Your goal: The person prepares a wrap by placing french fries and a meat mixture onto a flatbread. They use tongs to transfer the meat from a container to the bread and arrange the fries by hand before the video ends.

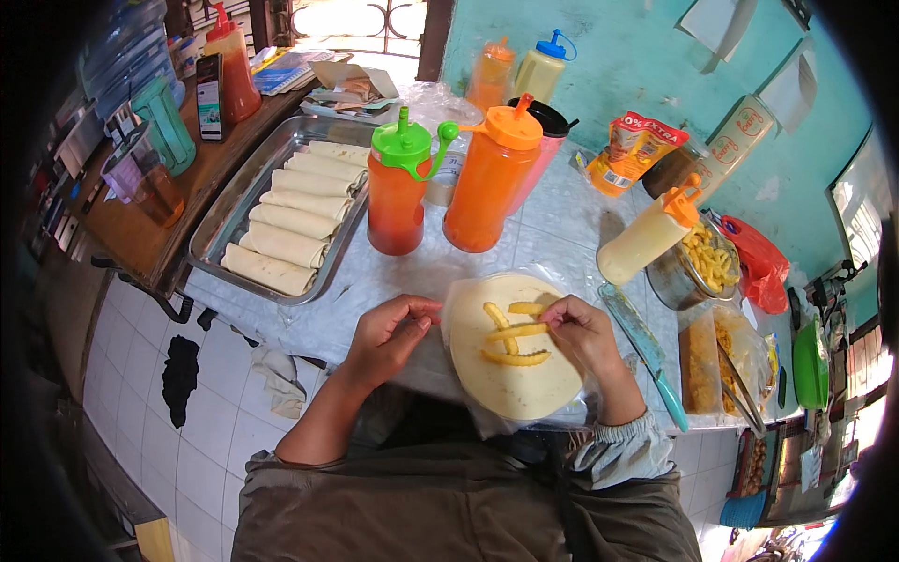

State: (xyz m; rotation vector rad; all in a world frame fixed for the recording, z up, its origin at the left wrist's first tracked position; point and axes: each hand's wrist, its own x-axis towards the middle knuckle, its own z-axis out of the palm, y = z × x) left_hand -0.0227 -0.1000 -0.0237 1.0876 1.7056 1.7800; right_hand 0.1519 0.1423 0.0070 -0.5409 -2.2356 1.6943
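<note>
A round pale tortilla (478, 384) lies on clear plastic film at the table's front edge, before me. Several crinkle-cut fries are on it, some crossing one another. My right hand (588, 337) is over the tortilla's right side, its thumb and fingers pinching the right end of a french fry (513, 332). That fry lies across an upright one. Below it another fry (515, 358) rests apart from my fingers. At the tortilla's left edge is my left hand (393, 335), with fingers stretched toward it and nothing held.
A metal tray (198, 245) of rolled tortillas stands left. Sauce bottles, one red (395, 201) and one orange (489, 187), rise behind the tortilla. To the right are a cream sauce bottle (641, 242), a knife (646, 342), a pot (672, 281) of fries and a container (698, 361) with tongs.
</note>
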